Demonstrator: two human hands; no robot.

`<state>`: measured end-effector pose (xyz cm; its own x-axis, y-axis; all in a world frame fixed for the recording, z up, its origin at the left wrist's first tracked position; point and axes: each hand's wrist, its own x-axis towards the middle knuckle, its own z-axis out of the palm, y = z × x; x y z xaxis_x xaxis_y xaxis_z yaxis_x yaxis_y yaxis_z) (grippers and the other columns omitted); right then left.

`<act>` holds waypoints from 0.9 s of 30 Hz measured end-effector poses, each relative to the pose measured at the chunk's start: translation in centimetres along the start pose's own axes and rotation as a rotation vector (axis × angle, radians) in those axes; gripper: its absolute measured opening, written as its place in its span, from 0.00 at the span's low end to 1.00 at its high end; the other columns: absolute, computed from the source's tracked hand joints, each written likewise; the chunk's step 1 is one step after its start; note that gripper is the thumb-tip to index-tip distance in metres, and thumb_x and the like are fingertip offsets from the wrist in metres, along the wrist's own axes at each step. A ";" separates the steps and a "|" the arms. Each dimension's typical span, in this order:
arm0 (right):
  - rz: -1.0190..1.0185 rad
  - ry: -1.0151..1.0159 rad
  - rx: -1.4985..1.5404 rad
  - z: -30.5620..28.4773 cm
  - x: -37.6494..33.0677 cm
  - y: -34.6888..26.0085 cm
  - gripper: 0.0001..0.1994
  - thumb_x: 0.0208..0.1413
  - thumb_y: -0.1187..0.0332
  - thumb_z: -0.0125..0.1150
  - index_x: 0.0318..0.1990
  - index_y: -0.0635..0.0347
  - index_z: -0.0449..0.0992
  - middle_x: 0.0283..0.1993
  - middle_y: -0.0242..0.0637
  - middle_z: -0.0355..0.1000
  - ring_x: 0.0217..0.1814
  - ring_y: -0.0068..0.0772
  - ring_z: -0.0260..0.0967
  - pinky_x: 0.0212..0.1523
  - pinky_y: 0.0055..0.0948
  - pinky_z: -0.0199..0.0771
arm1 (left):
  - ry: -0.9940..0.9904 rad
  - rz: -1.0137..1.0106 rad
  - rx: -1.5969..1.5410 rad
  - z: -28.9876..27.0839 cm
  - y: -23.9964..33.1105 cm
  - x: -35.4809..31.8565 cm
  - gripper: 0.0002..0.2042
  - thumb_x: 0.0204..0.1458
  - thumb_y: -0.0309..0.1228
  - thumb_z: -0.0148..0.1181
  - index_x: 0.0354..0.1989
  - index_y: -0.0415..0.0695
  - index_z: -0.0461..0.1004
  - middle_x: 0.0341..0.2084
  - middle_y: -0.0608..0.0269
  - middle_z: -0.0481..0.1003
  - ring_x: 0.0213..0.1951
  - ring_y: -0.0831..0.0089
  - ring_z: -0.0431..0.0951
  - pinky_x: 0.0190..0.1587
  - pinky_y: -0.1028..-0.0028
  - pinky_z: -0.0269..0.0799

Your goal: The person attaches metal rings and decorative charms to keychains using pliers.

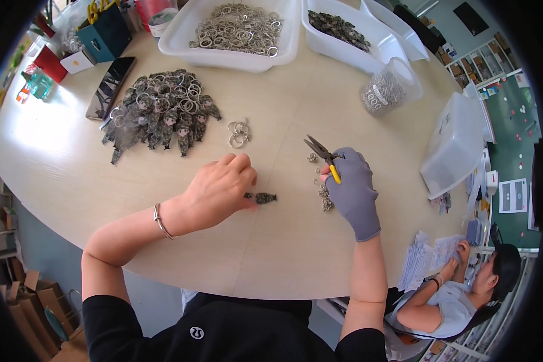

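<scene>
Right at the middle of the round pale table (271,253) lay a small camouflage-clad figure charm (261,197), flat on its side. The left hand (214,192) was closed around one end of it, fingertips pinched on the piece and knuckles up, a thin bracelet (160,221) at the wrist. Just beside it, the right hand (354,187), in a grey glove, was curled shut around yellow-handled pliers (323,155), whose dark jaws stood slightly parted and pointed away from the person. A scatter of small metal links (323,192) lay on the table touching that glove. Further out sat a few loose key rings (239,133), then a heap of finished figure charms with rings (163,111) beside a dark phone (110,87). At the far edge stood a white tray of rings (235,30), a white tray of camouflage figures (344,30) and a clear tub of small rings (389,87). Another person (458,289) sat low at the right.
</scene>
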<state>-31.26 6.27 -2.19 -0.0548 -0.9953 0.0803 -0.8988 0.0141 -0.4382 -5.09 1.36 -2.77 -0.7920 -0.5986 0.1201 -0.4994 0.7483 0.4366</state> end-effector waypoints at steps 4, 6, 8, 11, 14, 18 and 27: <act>-0.005 -0.033 -0.035 0.3 -0.6 0.1 0.05 0.43 0.70 0.67 0.24 0.61 0.77 0.40 0.36 0.69 0.46 0.40 0.64 0.49 0.39 0.62 | -0.042 0.024 -0.035 0.5 0.3 0.0 0.14 0.42 0.34 0.68 0.32 0.43 0.71 0.32 0.61 0.69 0.39 0.64 0.71 0.42 0.69 0.70; -0.026 -0.019 -0.031 0.7 -0.7 0.2 0.05 0.44 0.70 0.67 0.24 0.61 0.77 0.40 0.36 0.69 0.46 0.40 0.64 0.49 0.39 0.61 | -0.038 0.026 -0.046 0.6 0.6 0.0 0.12 0.43 0.32 0.67 0.32 0.43 0.71 0.32 0.61 0.69 0.37 0.62 0.71 0.40 0.68 0.71; -0.051 -0.007 -0.026 0.9 -0.8 0.2 0.05 0.44 0.70 0.67 0.24 0.61 0.77 0.40 0.36 0.69 0.46 0.40 0.64 0.50 0.38 0.61 | -0.011 0.028 -0.135 1.3 0.5 -0.2 0.10 0.44 0.30 0.67 0.32 0.43 0.72 0.31 0.60 0.69 0.36 0.63 0.71 0.39 0.69 0.71; -0.042 -0.026 -0.019 1.1 -0.8 0.0 0.05 0.45 0.70 0.66 0.25 0.61 0.77 0.42 0.37 0.68 0.47 0.41 0.63 0.50 0.39 0.61 | 0.004 -0.050 -0.452 0.9 0.4 0.0 0.07 0.45 0.27 0.66 0.32 0.42 0.75 0.29 0.61 0.69 0.33 0.66 0.71 0.35 0.70 0.70; -0.064 -0.009 -0.003 0.9 -1.0 -0.6 0.04 0.46 0.72 0.64 0.27 0.61 0.76 0.43 0.37 0.68 0.47 0.42 0.63 0.51 0.39 0.61 | 0.003 -0.161 -0.808 0.7 0.0 0.6 0.04 0.48 0.25 0.64 0.33 0.43 0.77 0.27 0.64 0.68 0.32 0.73 0.70 0.34 0.73 0.68; -0.137 0.009 0.149 0.5 -1.3 -2.1 0.04 0.48 0.73 0.63 0.29 0.63 0.74 0.43 0.40 0.67 0.48 0.43 0.62 0.50 0.38 0.62 | -0.018 -0.167 -0.976 1.3 -0.8 0.6 0.04 0.55 0.27 0.60 0.35 0.41 0.76 0.26 0.67 0.69 0.31 0.80 0.69 0.35 0.77 0.67; -0.278 -0.031 0.417 0.0 -1.4 -6.0 0.04 0.47 0.77 0.63 0.30 0.65 0.73 0.43 0.41 0.67 0.47 0.44 0.63 0.47 0.38 0.65 | -0.197 -0.361 -1.094 0.4 0.9 0.5 0.07 0.60 0.28 0.53 0.41 0.36 0.69 0.25 0.62 0.73 0.29 0.76 0.72 0.34 0.73 0.69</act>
<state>-25.82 7.59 0.28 0.1806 -0.9585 0.2208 -0.6271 -0.2851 -0.7249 -6.07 1.88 -2.69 -0.7545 -0.5996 -0.2667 -0.2142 -0.1592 0.9637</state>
